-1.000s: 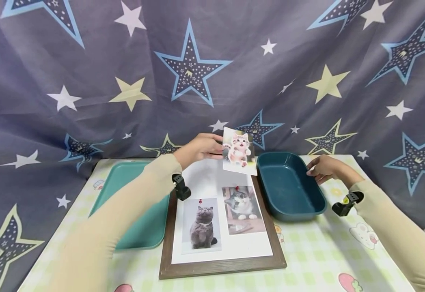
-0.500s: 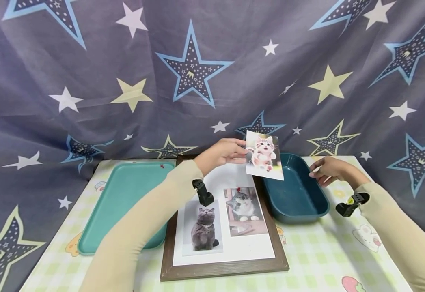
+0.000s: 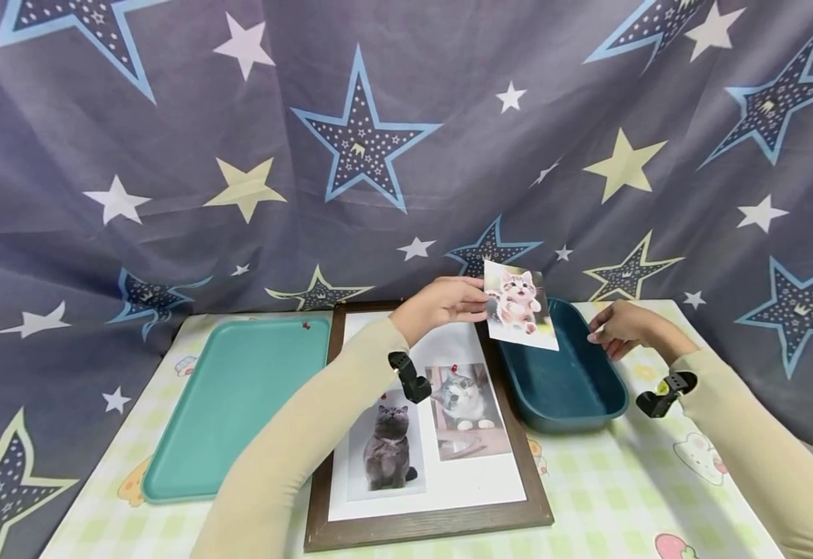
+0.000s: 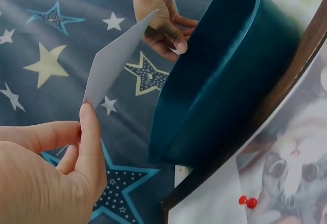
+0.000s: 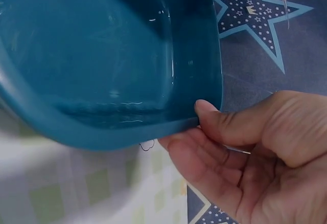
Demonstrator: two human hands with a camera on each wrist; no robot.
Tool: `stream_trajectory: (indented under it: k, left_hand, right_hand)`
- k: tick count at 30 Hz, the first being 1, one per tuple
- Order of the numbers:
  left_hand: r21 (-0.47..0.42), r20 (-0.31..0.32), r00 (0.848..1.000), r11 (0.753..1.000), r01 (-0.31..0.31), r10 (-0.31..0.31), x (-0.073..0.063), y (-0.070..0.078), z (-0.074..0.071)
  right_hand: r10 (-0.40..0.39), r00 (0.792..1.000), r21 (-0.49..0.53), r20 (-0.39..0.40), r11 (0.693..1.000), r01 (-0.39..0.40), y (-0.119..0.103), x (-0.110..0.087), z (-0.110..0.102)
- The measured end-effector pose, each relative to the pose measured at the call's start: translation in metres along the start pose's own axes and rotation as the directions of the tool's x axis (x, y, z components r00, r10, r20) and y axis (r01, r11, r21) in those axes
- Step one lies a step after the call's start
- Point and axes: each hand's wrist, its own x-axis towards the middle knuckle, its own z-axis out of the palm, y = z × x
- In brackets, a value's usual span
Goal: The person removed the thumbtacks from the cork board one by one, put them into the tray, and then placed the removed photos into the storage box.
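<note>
My left hand [image 3: 450, 301] pinches a kitten photo [image 3: 518, 304] by its left edge, above the left rim of a dark blue basin [image 3: 563, 388]. In the left wrist view only the blank back of the photo [image 4: 113, 63] shows, between thumb and fingers. My right hand [image 3: 623, 328] grips the basin's right rim; in the right wrist view its thumb lies over the rim and the fingers under it. Left of the basin is a brown-framed white board [image 3: 430, 536], bearing a grey cat photo [image 3: 387, 450] and a grey-and-white cat photo [image 3: 467, 411], each with a red pushpin.
A green tray [image 3: 238, 404] lies left of the board, with a small red pushpin [image 3: 306, 325] near its far right corner. A checked tablecloth [image 3: 609, 497] covers the table. Behind it hangs a dark curtain [image 3: 406, 155] with stars.
My left hand has carried the kitten photo rightward from over the board to over the basin's left side, and slightly down. The right hand stays on the basin rim.
</note>
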Motion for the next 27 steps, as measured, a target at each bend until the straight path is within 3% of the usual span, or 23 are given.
stream_trajectory:
  k: [27]
  left_hand:
    - [-0.005, 0.032, 0.997, 0.997, 0.073, -0.072, 0.018, -0.011, 0.047]
  right_hand:
    - [0.017, 1.0, -0.002, -0.002, 1.0, -0.017, -0.004, -0.002, 0.001]
